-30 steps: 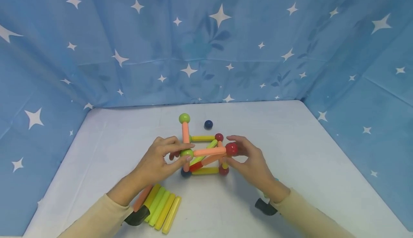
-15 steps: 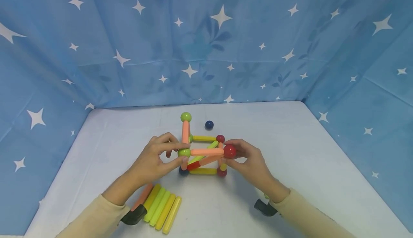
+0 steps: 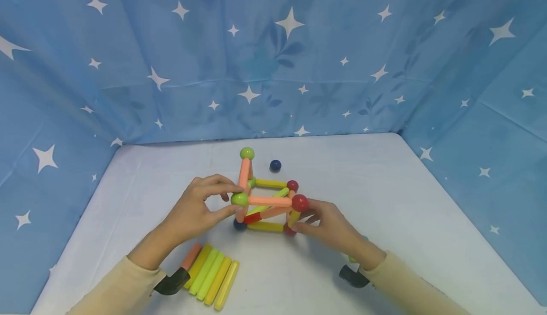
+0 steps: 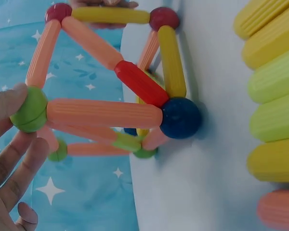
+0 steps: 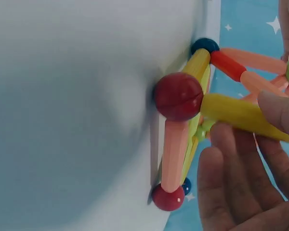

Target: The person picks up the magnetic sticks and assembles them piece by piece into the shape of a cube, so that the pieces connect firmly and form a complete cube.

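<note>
White table, far corners rounded. Roughly mid-table: stick-and-ball frame, down on its bottom balls: dark blue corner ball near left, red corner ball near right, another red far right, green corner ball far left. Loose blue ball just beyond, apart from frame. Near left: six loose sticks, flat, slanted, side by side. Left to right: salmon, yellow, two lime, two yellow.

Blue curtains printed with white stars and darker leaves enclosed the white table at the back and both sides, under soft, even light.
</note>
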{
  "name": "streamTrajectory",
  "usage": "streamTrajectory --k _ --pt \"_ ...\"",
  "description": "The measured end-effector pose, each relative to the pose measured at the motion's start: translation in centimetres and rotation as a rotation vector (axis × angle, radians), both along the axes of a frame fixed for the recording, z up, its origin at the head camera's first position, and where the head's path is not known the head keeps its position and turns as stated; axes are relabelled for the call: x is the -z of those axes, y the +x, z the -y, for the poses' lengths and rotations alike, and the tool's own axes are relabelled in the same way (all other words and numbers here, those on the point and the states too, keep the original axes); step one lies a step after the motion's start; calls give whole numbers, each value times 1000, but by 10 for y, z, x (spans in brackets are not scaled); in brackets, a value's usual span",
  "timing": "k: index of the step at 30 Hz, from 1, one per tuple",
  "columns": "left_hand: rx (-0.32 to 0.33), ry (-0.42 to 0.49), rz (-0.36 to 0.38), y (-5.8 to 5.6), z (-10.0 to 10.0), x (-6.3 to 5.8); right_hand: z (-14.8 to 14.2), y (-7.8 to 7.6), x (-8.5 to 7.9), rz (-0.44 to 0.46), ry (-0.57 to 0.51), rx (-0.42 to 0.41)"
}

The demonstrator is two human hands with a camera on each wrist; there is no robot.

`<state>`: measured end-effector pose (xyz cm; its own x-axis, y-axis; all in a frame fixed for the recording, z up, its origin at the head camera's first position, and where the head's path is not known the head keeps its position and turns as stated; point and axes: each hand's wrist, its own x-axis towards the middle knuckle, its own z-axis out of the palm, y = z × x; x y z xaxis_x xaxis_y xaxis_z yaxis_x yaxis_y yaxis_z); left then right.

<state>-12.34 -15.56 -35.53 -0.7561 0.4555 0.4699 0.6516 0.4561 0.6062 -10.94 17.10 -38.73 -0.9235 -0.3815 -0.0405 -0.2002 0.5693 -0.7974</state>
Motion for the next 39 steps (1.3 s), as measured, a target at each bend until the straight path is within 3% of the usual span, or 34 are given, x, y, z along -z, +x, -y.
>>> streamTrajectory --k 6,9,11,15,17,19,22,27,32,35,39 --pt "-6 34 21 -6 9 0 5 9 0 54 -51 -120" --pt "-14 45 48 -10 11 1 7 10 -1 21 -10 -173" --pt "-34 44 67 -12 10 0 6 8 -1 -54 50 -150" --pt "-100 41 130 -16 9 -2 -2 -3 3 -240 289 22" --pt "-123 60 194 -18 7 -4 -8 -9 7 -261 399 84" --pt "-145 83 266 -21 6 -5 -12 -12 11 -246 461 82" --pt "-174 115 352 -27 4 -8 -15 -13 15 -209 466 63" --pt "-184 163 402 -41 -3 -10 -16 -8 16 -207 437 57" --pt "-195 214 483 -54 -8 -8 -13 0 15 -211 422 -19" --pt "-224 151 435 -55 -10 -9 -10 4 15 -238 435 -61" --pt "-183 -2 221 -39 -16 -22 -8 7 15 -271 458 -72"
